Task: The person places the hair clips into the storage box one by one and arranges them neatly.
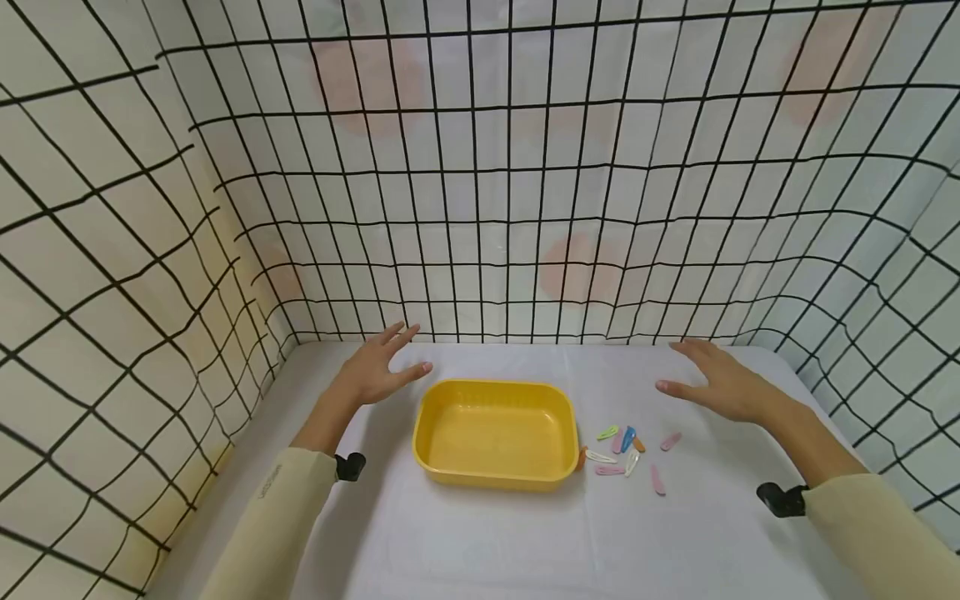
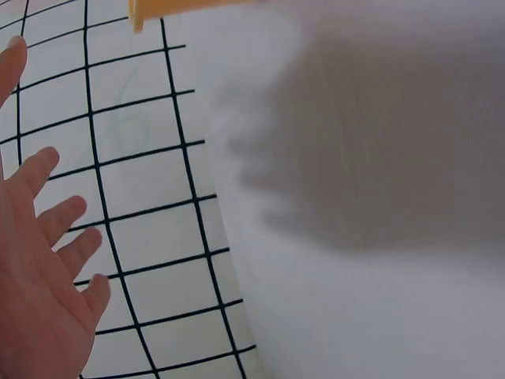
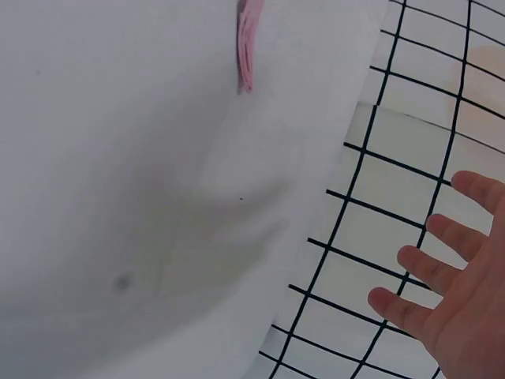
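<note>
My left hand hovers above the table to the left of a yellow tray, its fingers spread and holding nothing. On the other side, my right hand hangs in the air with fingers extended, beyond and to the right of several small hair clips. Among these are a green clip, a blue clip, a white clip and pink clips, one pink clip lying nearer to me. An orange clip sits right at the tray's right edge. In the right wrist view a pink clip shows near the top.
A white cloth covers the table. Black grid panels backed by pale cloth rise behind it and along the left and right sides. Both hands cast soft shadows on the cloth. A dark band circles the left wrist.
</note>
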### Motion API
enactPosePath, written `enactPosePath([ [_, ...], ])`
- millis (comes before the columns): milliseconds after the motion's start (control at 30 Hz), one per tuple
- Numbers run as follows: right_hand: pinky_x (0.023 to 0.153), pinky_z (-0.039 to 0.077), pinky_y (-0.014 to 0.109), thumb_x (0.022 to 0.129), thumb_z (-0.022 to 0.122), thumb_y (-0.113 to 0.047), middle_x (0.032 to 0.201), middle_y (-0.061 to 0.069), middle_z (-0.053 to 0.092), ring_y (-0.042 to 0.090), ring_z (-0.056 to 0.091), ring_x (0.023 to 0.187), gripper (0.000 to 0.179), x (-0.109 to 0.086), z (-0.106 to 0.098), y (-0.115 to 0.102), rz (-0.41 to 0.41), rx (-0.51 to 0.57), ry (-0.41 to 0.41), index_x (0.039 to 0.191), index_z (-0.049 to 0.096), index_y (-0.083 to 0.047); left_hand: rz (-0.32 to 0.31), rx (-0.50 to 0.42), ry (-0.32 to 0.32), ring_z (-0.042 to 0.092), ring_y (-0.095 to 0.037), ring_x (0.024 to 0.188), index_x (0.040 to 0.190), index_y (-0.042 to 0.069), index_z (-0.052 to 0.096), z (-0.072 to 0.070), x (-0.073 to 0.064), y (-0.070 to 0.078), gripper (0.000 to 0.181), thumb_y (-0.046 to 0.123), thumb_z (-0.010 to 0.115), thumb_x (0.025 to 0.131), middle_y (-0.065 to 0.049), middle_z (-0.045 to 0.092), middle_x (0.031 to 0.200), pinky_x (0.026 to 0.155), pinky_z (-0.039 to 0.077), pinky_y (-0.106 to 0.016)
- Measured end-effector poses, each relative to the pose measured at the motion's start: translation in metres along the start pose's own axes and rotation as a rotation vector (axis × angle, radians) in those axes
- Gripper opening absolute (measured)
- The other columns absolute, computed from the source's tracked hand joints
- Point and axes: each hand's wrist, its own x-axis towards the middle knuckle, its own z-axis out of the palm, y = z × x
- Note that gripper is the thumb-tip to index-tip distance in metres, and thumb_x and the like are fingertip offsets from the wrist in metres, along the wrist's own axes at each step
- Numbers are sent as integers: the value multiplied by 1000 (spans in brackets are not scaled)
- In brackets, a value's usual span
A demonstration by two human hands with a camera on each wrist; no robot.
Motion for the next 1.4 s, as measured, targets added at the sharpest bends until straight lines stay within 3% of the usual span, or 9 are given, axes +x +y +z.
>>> enactPosePath([
  [167, 109, 31, 79, 96, 58, -63, 160, 32, 29, 56, 32, 143, 87, -9, 10, 3, -25, 45, 23, 155, 39, -2, -7, -147, 18, 31, -48, 152, 164, 40, 23, 8, -7, 2, 84, 76, 50, 93, -8, 22, 171, 112, 31, -77],
  [433, 100, 41, 77, 97, 61, -59, 154, 27, 41, 52, 47, 134, 78, -27, 24, 5, -26, 117, 57, 152, 45, -6, 22, -248, 79, 39, -44, 148, 161, 37, 35, 17, -19, 8, 73, 68, 53, 97, -10, 37, 165, 112, 33, -75],
  [733, 97, 52, 66, 97, 67, -49, 148, 24, 49, 49, 54, 127, 68, -42, 40, 5, -35, 188, 76, 147, 50, -6, 70, -392, 129, 61, -32, 123, 148, 26, 55, 34, -33, 7, 54, 52, 59, 101, -6, 56, 146, 106, 53, -51],
  [1000, 92, 57, 59, 97, 71, -39, 140, 21, 59, 44, 60, 120, 56, -49, 52, 10, -76, 209, 98, 140, 58, -5, 56, -413, 148, 62, -18, 94, 138, 24, 65, 43, -40, 16, 44, 43, 68, 98, -9, 66, 128, 84, 59, -32],
  [1167, 87, 60, 51, 95, 74, -32, 134, 17, 65, 38, 64, 114, 47, -49, 63, 11, -88, 210, 96, 134, 64, -7, 23, -416, 137, 64, -17, 89, 136, 22, 67, 51, -44, 21, 44, 38, 73, 96, -6, 67, 122, 74, 56, -26],
  [1400, 84, 60, 38, 94, 75, -24, 126, 9, 70, 31, 65, 110, 37, -50, 74, 13, -96, 223, 93, 127, 69, -9, 3, -440, 150, 61, -16, 86, 137, 24, 67, 65, -48, 21, 48, 39, 76, 92, -4, 67, 127, 70, 55, -23],
])
